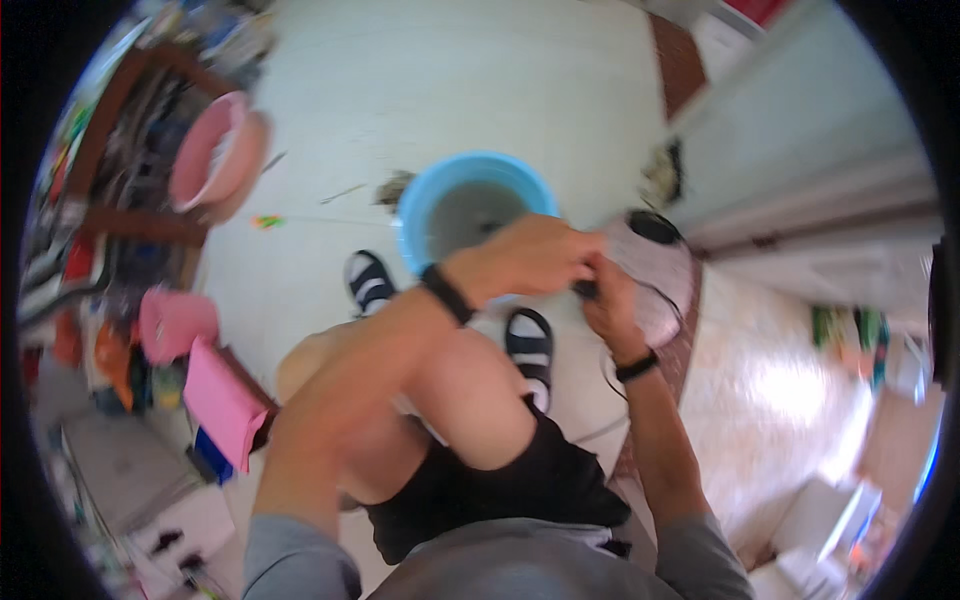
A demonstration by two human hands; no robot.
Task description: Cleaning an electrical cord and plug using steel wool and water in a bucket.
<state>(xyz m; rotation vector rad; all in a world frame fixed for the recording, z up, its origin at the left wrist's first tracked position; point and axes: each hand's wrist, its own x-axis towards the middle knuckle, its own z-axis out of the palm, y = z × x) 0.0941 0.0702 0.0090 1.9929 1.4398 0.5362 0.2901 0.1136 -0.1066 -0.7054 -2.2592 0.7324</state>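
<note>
My left hand (535, 258) reaches across to the right, its fingers closed and meeting those of my right hand (614, 305). Between them shows a small black object (585, 289), held in my right hand; its kind is too blurred to tell. A thin dark cable (655, 290) curves close by my right hand. Whatever my left fingers grip is hidden. Below and left of the hands, a light blue basin (407, 225) stands on the floor with grey, cloudy water (465, 215) in it. Something dark (487, 228) shows in the water, partly behind my left hand.
Beside the basin lies a greyish clump (393, 189). A pale pinkish rounded object (625, 245) with a black oval sits right of my hands. Pink tubs (205, 150) and a crowded brown shelf (95, 140) line the left. My sandaled feet (530, 350) flank the basin's near side.
</note>
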